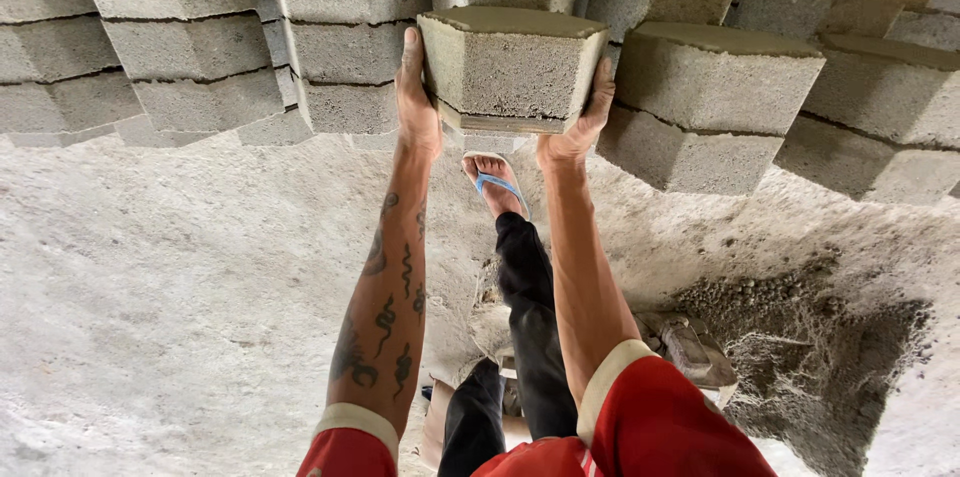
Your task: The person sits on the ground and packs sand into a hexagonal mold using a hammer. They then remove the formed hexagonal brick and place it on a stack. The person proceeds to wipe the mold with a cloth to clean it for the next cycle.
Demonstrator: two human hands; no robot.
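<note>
Two bare hands carry the load here: the left hand (415, 97) presses flat on one side of a grey concrete block (510, 67) and the right hand (580, 122) on the other, a squeeze grip with no fingers seen underneath. The block sits above a lower block in the row of stacked blocks (190, 47). If either palm slides on the gritty face, it could drop toward the sandalled foot (495, 182) just below. A loose mortar pile (800, 337) lies rightward on the floor (180, 267), poor footing.
</note>
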